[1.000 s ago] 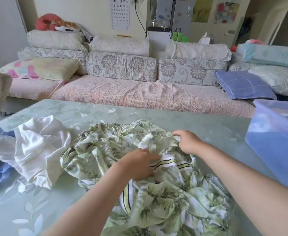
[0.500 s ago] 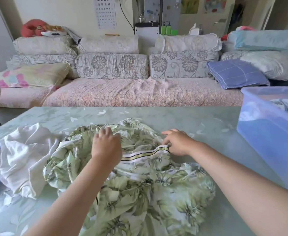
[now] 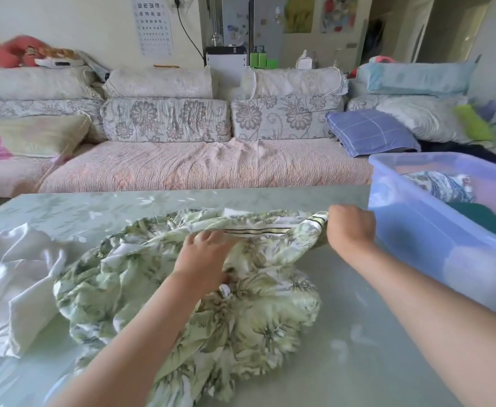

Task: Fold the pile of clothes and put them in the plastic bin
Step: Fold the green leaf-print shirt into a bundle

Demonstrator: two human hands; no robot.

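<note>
Both left hand [image 3: 205, 255] and right hand [image 3: 350, 227] are clamping the green garment's [image 3: 240, 318] striped hem [image 3: 258, 230], stretching it toward two o'clock for folding.

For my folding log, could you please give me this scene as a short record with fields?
garment: green floral, crumpled on table
right hand: grips striped band at its end, beside bin
left hand: on garment by the band; grip unclear
bin: blue, clothes inside
white cloth: crumpled, left of garment
</note>
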